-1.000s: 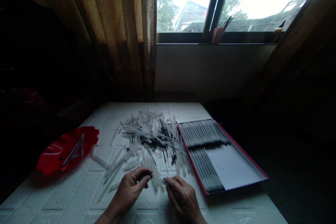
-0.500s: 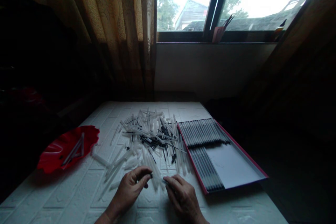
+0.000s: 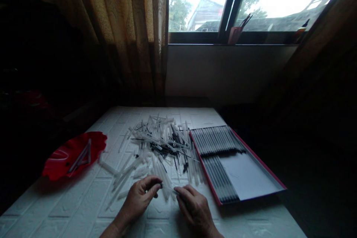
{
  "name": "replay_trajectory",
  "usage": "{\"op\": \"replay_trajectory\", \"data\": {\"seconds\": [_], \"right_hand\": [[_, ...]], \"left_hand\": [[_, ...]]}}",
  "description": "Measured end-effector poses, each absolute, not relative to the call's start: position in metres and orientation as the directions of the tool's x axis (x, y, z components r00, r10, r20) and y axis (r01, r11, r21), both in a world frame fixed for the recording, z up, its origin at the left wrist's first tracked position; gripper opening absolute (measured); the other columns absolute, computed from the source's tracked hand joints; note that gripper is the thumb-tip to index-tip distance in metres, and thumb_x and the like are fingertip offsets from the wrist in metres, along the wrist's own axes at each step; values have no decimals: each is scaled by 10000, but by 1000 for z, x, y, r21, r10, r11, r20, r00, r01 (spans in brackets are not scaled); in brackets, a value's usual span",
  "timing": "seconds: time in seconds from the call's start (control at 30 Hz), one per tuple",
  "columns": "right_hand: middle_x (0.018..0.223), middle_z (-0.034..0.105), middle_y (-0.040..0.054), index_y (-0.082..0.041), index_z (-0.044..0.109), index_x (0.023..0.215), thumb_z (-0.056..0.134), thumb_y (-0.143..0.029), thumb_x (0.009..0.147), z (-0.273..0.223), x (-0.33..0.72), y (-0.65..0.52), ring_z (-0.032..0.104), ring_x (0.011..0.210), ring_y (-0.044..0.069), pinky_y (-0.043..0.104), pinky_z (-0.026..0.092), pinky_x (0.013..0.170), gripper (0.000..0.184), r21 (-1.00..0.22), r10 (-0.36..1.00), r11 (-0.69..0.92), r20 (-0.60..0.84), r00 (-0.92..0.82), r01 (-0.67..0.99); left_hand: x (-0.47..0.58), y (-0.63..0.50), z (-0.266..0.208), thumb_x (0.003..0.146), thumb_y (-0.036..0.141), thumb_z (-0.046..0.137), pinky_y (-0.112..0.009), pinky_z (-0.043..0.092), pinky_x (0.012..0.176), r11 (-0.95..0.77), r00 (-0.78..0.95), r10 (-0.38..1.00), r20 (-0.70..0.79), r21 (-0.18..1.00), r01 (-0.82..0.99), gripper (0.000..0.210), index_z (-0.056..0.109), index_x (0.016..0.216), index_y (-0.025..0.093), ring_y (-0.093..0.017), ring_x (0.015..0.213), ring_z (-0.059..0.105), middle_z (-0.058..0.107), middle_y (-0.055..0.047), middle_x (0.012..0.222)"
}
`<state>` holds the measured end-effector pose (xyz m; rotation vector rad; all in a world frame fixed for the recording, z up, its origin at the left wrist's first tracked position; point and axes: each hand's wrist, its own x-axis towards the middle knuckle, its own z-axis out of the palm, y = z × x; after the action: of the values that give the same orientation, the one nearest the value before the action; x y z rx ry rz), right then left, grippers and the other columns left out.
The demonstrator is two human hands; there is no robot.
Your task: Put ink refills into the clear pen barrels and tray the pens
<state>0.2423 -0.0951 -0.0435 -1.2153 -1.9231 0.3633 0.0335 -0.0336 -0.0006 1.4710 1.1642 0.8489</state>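
Observation:
My left hand [image 3: 141, 193] is closed in a pinch on a small black cap [image 3: 161, 185] at its fingertips. Facing it, my right hand [image 3: 193, 204] grips a thin clear pen barrel [image 3: 172, 190], which points left toward the cap. A narrow gap seems to lie between the two hands, though the dim light blurs how close barrel and cap are. Just beyond my fingers, clear pen barrels [image 3: 160, 171] lie loose on the white brick-patterned table [image 3: 69, 197]. Thin black refills [image 3: 164, 149] are heaped among them.
To the right lies a shallow pink-edged box [image 3: 251, 178] with rows of black-tipped clear pens [image 3: 214, 139]. A red wavy-rimmed dish [image 3: 57, 163] at the left holds a few clear tubes. Behind the table are a curtain [image 3: 134, 37] and a window with a pencil cup [image 3: 234, 35] on its sill.
My hands stay almost in place, and more of the clear barrel shows between them. The whole view has shifted very slightly.

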Motion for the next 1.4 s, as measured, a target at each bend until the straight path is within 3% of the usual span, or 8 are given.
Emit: {"op": "replay_trajectory", "data": {"seconds": [1.07,1.4], "right_hand": [[856,645,67,-199,599,1185,443,-151,935,-47,242,-95,661,724,172,232,537,658,298,-619,844,505,498,-197,601],[852,656,66,-198,606,1166,451,-152,935,-43,239,-95,674,719,170,222,534,649,283,-605,832,517,523,-188,606]], "left_hand": [[33,-36,-2,724,407,663,-249,506,572,5,292,952,-93,957,289,260,724,841,183,-149,584,617,721,-31,766],[34,-37,-1,702,455,675,-243,490,563,39,286,950,-126,955,294,300,724,826,186,-144,570,607,711,-20,737]]}}
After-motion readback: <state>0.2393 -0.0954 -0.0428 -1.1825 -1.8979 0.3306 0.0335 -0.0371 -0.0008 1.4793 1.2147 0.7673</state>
